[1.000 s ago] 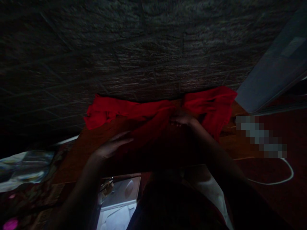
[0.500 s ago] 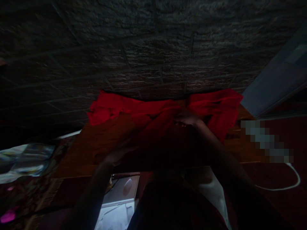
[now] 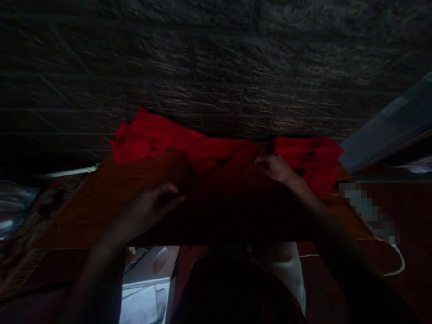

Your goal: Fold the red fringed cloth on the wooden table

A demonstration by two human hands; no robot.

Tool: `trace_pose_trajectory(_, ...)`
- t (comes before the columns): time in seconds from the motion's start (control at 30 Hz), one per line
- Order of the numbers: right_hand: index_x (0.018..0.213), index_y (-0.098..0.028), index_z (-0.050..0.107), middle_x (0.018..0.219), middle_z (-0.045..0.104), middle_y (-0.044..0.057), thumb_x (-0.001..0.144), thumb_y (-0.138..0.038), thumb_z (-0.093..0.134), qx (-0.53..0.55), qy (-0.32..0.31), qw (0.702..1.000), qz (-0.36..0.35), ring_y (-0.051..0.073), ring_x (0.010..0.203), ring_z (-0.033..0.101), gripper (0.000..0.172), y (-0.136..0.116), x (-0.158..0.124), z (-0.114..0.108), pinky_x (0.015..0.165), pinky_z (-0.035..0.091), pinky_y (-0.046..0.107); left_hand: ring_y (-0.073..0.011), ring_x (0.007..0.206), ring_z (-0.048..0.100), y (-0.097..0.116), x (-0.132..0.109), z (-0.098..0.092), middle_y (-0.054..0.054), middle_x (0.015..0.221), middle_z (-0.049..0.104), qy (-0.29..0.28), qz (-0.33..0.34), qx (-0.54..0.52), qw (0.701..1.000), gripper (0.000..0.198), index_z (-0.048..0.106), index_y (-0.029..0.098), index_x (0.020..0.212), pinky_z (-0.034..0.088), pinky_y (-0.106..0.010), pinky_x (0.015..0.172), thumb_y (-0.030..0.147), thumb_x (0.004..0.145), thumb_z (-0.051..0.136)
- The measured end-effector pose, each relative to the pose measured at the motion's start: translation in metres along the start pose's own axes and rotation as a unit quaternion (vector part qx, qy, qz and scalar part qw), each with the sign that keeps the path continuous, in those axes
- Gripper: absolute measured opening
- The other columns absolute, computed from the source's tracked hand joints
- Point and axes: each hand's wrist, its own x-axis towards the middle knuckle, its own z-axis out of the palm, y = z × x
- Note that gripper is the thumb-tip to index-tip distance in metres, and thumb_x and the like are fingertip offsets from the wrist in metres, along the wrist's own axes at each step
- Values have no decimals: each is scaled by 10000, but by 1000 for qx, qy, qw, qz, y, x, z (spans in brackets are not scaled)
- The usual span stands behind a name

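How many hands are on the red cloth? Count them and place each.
2. The left hand rests on the red cloth at its dim near edge; the right hand grips it further back. Shadow may hide more.

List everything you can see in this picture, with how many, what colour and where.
cloth: one, red, crumpled along the far edge of the table against the wall
table: one, brown wood, in the middle
wall: one, dark brick pattern, behind the table
box: one, white, below the near table edge at left
cable: one, white, on the red floor at right
panel: one, pale grey, leaning at right
left hand: one, resting on the shadowed near part of the cloth
right hand: one, gripping the cloth right of centre
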Motion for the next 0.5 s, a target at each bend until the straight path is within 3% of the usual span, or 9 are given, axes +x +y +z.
trace_pose_trajectory(0.1, 1153, -218, 696, 1191, 681, 65, 928, -168, 547, -58, 37, 989, -128, 219, 1074, 645, 274, -4, 1, -1, 947, 511, 353, -212, 904, 675, 26, 24, 34, -46, 1003, 737, 37, 61, 59, 996, 325, 676, 217, 1027, 495, -317, 839, 478, 934, 507)
trace_pose_trajectory(0.27, 1203, -259, 691, 1253, 654, 46, 981, -270, 488, -117, -43, 970, -211, 234, 1198, 570, 300, -11, 7, -8, 1036, 467, 392, -251, 1065, 630, 34, 47, 96, -87, 1222, 661, 73, 124, 147, 979, 304, 661, 188, 1168, 480, -362, 916, 344, 967, 494)
trace_pose_trajectory(0.37, 1196, -255, 701, 1253, 658, 59, 972, -271, 509, -124, -74, 961, -237, 249, 1221, 552, 295, -15, 12, -10, 1053, 456, 423, -243, 1023, 632, 28, 48, 112, -96, 1215, 653, 88, 127, 161, 975, 288, 680, 185, 1144, 493, -346, 881, 343, 953, 534)
trace_pose_trajectory(0.5, 1171, -265, 713, 1265, 656, 52, 974, -234, 501, -129, -103, 953, -254, 240, 1245, 547, 291, -15, 17, -8, 1061, 454, 412, -241, 996, 629, 27, 43, 115, -104, 1173, 665, 110, 131, 167, 971, 287, 703, 176, 1098, 497, -337, 854, 375, 934, 577)
